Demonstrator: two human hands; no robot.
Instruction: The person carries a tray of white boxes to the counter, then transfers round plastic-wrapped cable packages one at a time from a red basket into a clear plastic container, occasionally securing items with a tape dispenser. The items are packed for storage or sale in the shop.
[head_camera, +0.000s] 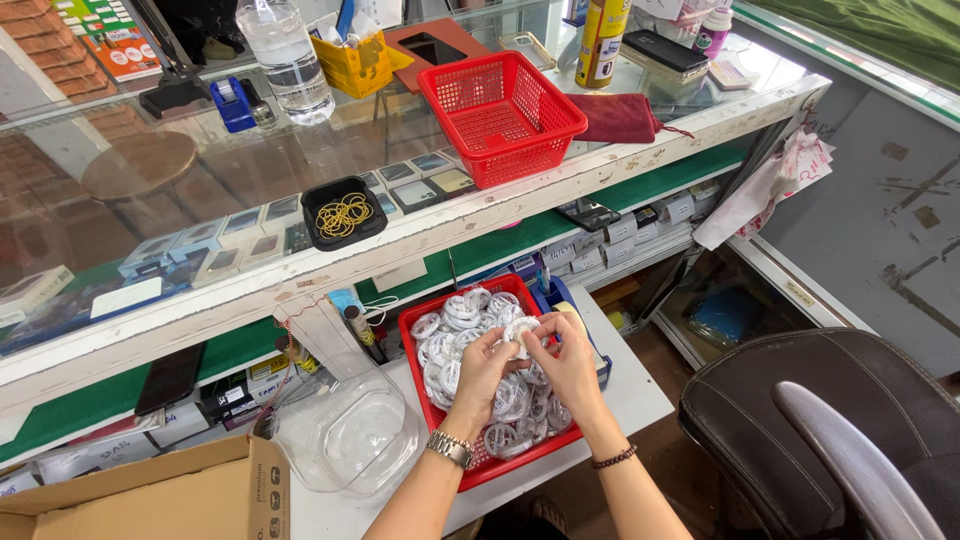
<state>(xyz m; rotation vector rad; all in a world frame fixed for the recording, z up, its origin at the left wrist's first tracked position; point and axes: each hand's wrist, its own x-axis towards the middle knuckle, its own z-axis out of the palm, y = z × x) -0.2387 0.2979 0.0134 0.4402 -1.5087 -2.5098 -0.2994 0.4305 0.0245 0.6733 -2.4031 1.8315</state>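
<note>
Both my hands meet over a red basket full of several coiled white cables on a low white shelf. My left hand, with a metal watch on its wrist, and my right hand, with a dark bead bracelet, pinch one coiled white cable between their fingertips. It is held just above the pile.
An empty red basket, a black tray of yellow rubber bands, a water bottle and a maroon pouch stand on the glass counter. A clear plastic tub and cardboard box sit left; a black chair right.
</note>
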